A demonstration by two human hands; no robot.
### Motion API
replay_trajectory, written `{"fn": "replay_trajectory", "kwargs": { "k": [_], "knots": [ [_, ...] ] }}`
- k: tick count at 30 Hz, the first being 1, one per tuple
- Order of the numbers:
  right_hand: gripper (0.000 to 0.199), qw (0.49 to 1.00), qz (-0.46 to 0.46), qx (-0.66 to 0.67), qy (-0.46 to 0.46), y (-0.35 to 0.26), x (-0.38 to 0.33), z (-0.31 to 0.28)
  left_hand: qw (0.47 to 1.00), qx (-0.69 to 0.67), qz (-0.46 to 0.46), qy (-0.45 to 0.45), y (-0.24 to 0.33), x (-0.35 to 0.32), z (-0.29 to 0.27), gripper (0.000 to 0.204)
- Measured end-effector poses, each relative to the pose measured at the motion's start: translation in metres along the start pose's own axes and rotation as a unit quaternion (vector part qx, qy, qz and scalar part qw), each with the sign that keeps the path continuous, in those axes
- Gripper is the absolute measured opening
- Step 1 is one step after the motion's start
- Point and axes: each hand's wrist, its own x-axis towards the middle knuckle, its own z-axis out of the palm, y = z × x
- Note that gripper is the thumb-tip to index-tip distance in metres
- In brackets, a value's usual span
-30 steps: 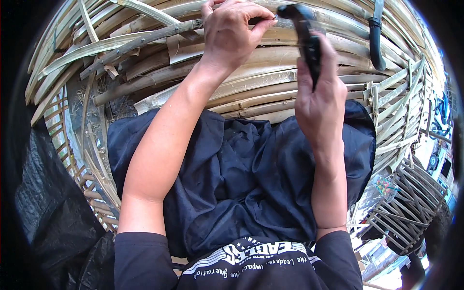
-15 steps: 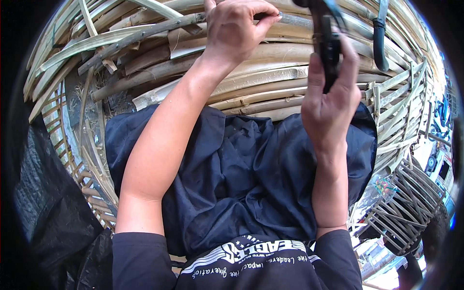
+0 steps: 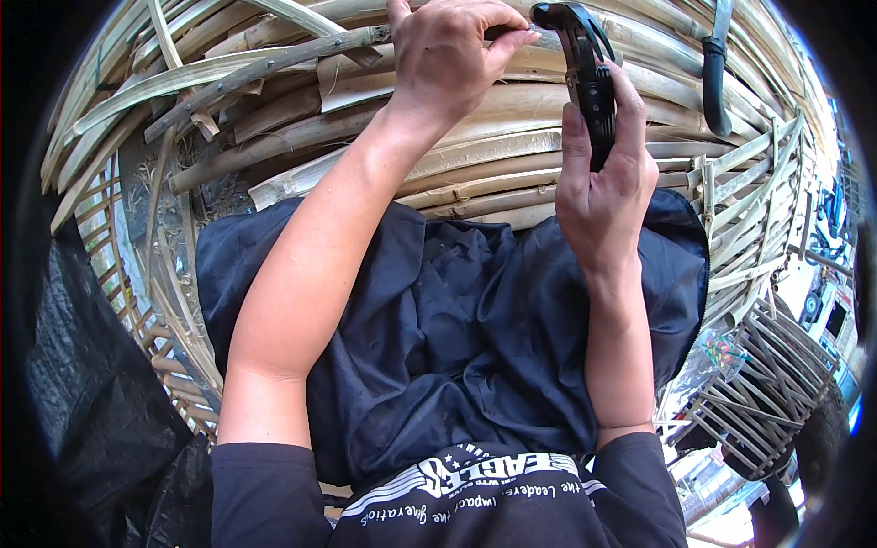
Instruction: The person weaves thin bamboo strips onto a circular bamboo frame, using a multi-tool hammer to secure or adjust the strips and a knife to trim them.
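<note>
My right hand (image 3: 607,183) is wrapped round the handle of a black hammer (image 3: 586,78), with the thumb along one side. The hammer's head is up, close beside the fingertips of my left hand (image 3: 448,55). That left hand is closed in a pinch over the bamboo strips (image 3: 521,142); what sits between thumb and finger is too small and hidden to name. A thin grey-brown stick (image 3: 274,66) runs across the strips toward my left hand.
A dark-handled tool (image 3: 715,91) lies on the bamboo at the upper right. Woven bamboo (image 3: 749,201) curves down the right side, with a slatted bamboo basket (image 3: 767,388) lower right. Black sheeting (image 3: 91,365) hangs at the left. Dark cloth (image 3: 457,320) covers my lap.
The hammer has swung left and its head has come down beside my left fingertips. My right hand has shifted slightly left with it; my left hand has barely moved.
</note>
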Motion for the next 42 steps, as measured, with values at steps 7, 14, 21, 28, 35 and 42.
{"fn": "replay_trajectory", "kwargs": {
  "k": [7,14,21,28,35,42],
  "knots": [
    [0.053,0.997,0.014,-0.072,-0.037,-0.001,0.001,0.0,1.0,-0.01,0.005,0.021,0.0,-0.002,0.002,0.01],
    [0.049,0.992,0.029,-0.096,-0.077,-0.004,0.008,-0.006,0.999,-0.009,0.016,0.038,-0.002,-0.002,0.004,0.009],
    [0.048,0.994,0.03,-0.094,-0.041,-0.011,0.005,-0.006,0.999,0.004,0.03,0.034,-0.006,-0.004,0.004,0.009],
    [0.048,0.997,-0.009,-0.079,0.011,-0.003,-0.003,0.0,1.0,-0.016,0.009,0.015,-0.002,-0.002,0.002,0.007],
    [0.049,0.996,-0.014,-0.076,0.039,-0.003,-0.007,0.002,1.0,-0.002,0.013,0.015,-0.002,-0.003,0.003,0.009],
    [0.042,0.995,-0.019,-0.091,0.021,-0.006,-0.005,-0.001,1.0,-0.011,0.01,0.022,-0.002,-0.007,0.001,0.01]
  ]
}}
